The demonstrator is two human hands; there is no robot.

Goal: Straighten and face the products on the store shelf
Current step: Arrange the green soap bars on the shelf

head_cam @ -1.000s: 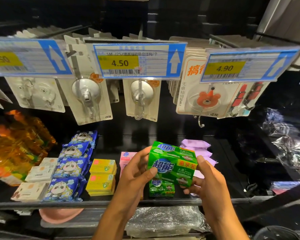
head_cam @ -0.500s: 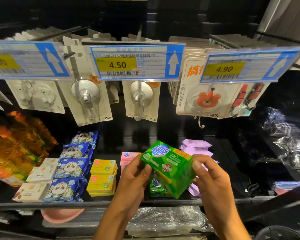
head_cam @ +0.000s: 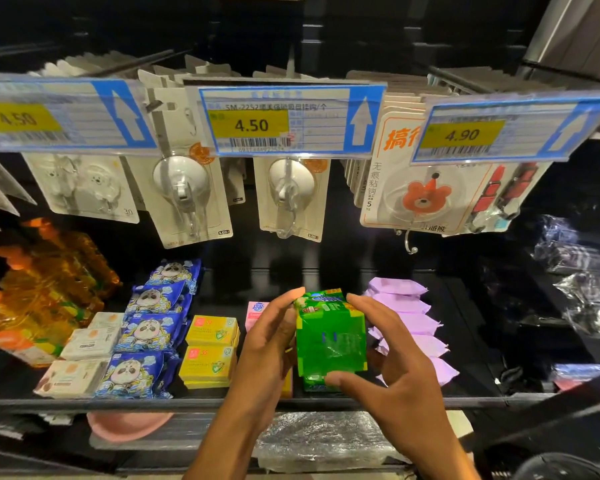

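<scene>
Clamped from both sides: my left grip (head_cam: pixel 267 344) holds the left face of the green soap pack (head_cam: pixel 331 337). My right grip (head_cam: pixel 395 375) pinches it, thumb on the near bottom edge, fingers over the top right corner. Pack held just above the shelf (head_cam: pixel 84 403) front. Yellow boxes (head_cam: pixel 212 351) just left of the pack; purple packets (head_cam: pixel 409 327) just right.

Soap pack (head_cam: pixel 331 337) between left hand (head_cam: pixel 267 344) and right hand (head_cam: pixel 395 375), above shelf (head_cam: pixel 118 403) front
</scene>
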